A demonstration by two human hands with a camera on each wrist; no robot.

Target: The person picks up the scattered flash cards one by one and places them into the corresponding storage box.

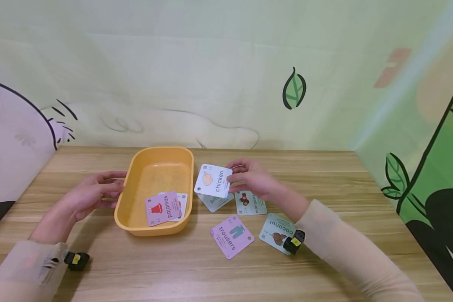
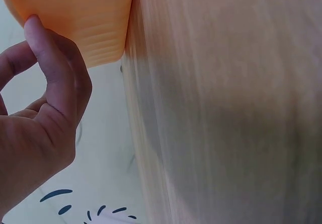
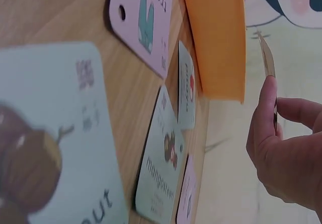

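Observation:
My right hand [image 1: 251,178] pinches the chicken card [image 1: 211,180] by its right edge, held above the pitaya card [image 1: 216,203] just right of the yellow tray [image 1: 191,176]. Seen nearly edge-on in the right wrist view, that card [image 3: 267,58] sits between thumb and fingers of the right hand [image 3: 287,153]. Against the tray's left side rests my left hand [image 1: 94,195], its fingertips touching the outer wall near the rim; the left wrist view shows a fingertip of this hand [image 2: 50,93] there. Inside the tray, a pajamas card [image 1: 162,209] partly covers a white card [image 1: 183,200].
On the wooden table [image 1: 154,268] lie a mangosteen card [image 1: 253,205], a trousers card [image 1: 232,237] and a coconut card [image 1: 273,228], partly behind the right wrist camera. Beyond the mangosteen card, a pink card [image 3: 187,191] shows in the right wrist view. A printed wall backdrop [image 1: 226,84] stands behind.

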